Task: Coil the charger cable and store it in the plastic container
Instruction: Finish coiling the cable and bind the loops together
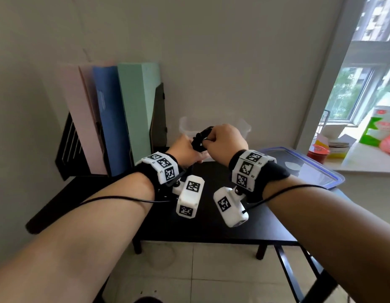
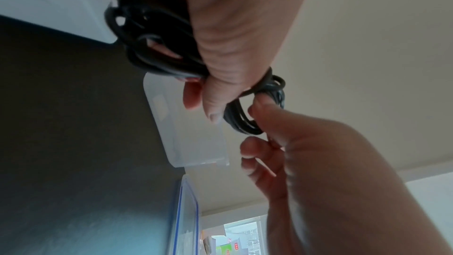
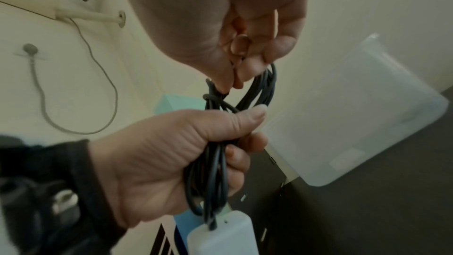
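Note:
A black charger cable (image 1: 200, 138) is bundled into several loops, held above the black table between both hands. My left hand (image 1: 185, 149) grips the loops (image 3: 213, 172) in its fist, thumb on top. From the bundle's lower end hangs a white charger brick (image 3: 225, 234). My right hand (image 1: 224, 136) pinches the top of the coil (image 3: 259, 86) between thumb and fingers. The clear plastic container (image 1: 185, 125) stands just behind the hands near the wall, and it also shows in the wrist views (image 2: 188, 133) (image 3: 363, 115).
A blue-rimmed clear lid (image 1: 307, 165) lies at the table's right edge. Pink, blue and green folders (image 1: 124, 119) stand in a black rack at the back left. Boxes and a red tin (image 1: 318, 152) crowd the windowsill on the right. Bare black tabletop (image 1: 211, 228) lies under my wrists.

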`<move>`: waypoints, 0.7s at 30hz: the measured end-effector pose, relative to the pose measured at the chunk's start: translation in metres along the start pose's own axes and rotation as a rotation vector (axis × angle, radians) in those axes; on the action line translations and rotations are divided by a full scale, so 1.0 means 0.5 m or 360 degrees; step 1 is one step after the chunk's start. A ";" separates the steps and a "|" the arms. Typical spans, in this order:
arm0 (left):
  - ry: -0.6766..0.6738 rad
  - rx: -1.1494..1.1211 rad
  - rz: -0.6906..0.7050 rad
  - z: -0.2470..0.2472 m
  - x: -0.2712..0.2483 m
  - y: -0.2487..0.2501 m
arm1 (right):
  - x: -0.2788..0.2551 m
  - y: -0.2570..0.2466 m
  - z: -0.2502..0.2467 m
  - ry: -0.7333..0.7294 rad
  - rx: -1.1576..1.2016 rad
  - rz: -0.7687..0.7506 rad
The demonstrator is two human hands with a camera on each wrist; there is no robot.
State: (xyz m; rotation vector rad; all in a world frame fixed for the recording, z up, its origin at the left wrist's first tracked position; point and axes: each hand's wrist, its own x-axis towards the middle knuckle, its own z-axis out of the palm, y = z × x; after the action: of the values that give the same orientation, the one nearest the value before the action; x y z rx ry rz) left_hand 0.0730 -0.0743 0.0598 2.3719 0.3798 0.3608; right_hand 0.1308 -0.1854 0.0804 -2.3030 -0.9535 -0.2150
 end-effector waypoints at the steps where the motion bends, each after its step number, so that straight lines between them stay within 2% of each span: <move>1: 0.0001 -0.0010 -0.0043 -0.001 0.003 -0.004 | 0.000 0.003 -0.001 -0.0009 0.0043 0.0016; 5: -0.0037 -0.0081 -0.0152 -0.010 0.004 -0.008 | -0.005 0.017 -0.010 -0.0029 0.0288 0.0068; 12: -0.0078 0.0005 -0.0155 -0.020 -0.007 -0.012 | -0.012 0.039 -0.026 -0.0157 0.0595 0.0145; 14: -0.0190 -0.0061 -0.0169 -0.028 -0.008 -0.010 | -0.011 0.044 -0.028 -0.0196 0.0653 0.0169; 16: -0.0311 -0.0152 -0.0195 -0.040 -0.008 -0.004 | -0.007 0.048 -0.035 -0.0130 0.0663 0.0152; 19: -0.0411 -0.0267 -0.0182 -0.051 -0.010 -0.003 | 0.004 0.042 -0.048 0.0000 0.0476 0.0060; 21: -0.0440 -0.0332 -0.0114 -0.053 -0.015 -0.006 | 0.008 0.032 -0.050 -0.0023 0.0602 0.0112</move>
State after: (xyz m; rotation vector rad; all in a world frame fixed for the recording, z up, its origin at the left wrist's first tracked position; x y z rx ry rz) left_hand 0.0561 -0.0592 0.0755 2.1592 0.2815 0.0347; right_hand 0.1468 -0.2069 0.0939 -1.9864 -0.8370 0.0128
